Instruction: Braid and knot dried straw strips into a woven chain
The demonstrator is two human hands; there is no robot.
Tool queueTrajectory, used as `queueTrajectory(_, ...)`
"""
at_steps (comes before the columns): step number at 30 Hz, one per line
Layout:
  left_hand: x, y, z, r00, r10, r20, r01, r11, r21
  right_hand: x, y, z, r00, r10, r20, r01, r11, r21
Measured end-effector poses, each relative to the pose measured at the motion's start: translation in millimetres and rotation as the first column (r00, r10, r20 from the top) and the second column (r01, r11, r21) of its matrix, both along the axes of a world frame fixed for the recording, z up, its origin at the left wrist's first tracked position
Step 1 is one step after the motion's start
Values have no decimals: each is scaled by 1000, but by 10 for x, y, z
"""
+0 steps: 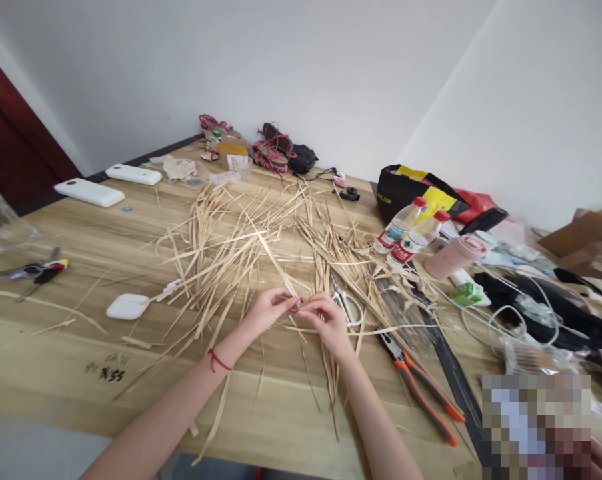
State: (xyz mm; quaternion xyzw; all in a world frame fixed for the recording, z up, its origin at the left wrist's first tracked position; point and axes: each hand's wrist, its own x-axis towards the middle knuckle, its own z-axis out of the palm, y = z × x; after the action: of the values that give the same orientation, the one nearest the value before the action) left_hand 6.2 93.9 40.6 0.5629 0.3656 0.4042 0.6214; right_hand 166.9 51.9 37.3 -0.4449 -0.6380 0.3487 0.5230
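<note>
My left hand (268, 310) and my right hand (328, 320) meet over a wooden table (55, 347), fingers pinched together on a pale straw strip (275, 263) that rises up and to the left from between them. More dry straw strips (221, 253) lie spread in a loose heap just beyond my hands. A red string circles my left wrist. White-handled scissors (348, 303) lie right beside my right hand, and orange-handled pliers (421, 390) lie to its lower right.
Two plastic bottles (405, 233), a pink cup (453, 257), cables and bags crowd the right side. A white pouch (128, 307) and small tools (35, 270) lie at left. Two white devices (91, 192) and woven sandals (273, 153) sit at the far edge.
</note>
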Motion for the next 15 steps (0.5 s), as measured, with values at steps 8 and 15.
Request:
queueTrajectory(8, 3, 1, -26, 1000, -14, 10, 15, 1000, -24, 29, 38, -43, 992, -13, -127, 12, 1000, -14)
queueTrajectory(15, -4, 5, -31, 999, -29, 20, 30, 999, -19, 6, 24, -14, 994, -24, -103, 24, 1000, -4)
